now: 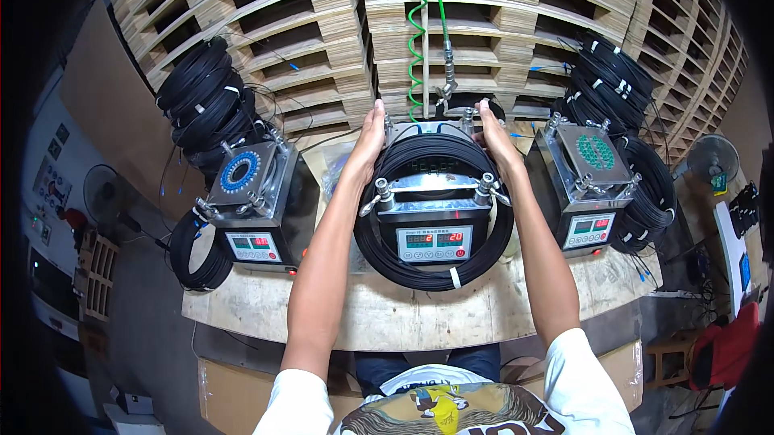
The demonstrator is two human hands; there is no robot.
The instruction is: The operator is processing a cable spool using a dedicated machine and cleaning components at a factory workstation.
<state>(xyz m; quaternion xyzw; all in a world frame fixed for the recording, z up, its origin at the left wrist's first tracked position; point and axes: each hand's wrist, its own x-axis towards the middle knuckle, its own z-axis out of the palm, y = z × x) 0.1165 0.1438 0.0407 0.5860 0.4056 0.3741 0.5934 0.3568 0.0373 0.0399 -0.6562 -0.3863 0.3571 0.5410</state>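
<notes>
Two more metal boxes with red digital displays, one at my left (256, 208) and one at my right (592, 185), are flanking me, and a green coiled hose (419, 28) is hanging ahead. My left hand (371, 138) and right hand (493, 135) are gripping the black cable coil (435, 270), fingers curled over its far rim, as it is lying draped around the middle metal box (434, 229) on the worn wooden bench (403, 314).

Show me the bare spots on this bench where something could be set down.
Bare wood runs along the near edge of the bench, in front of the middle box and its black cable coil. A narrow gap lies between that coil and the left box. The far side is crowded: both hands, coils, pallets.
</notes>
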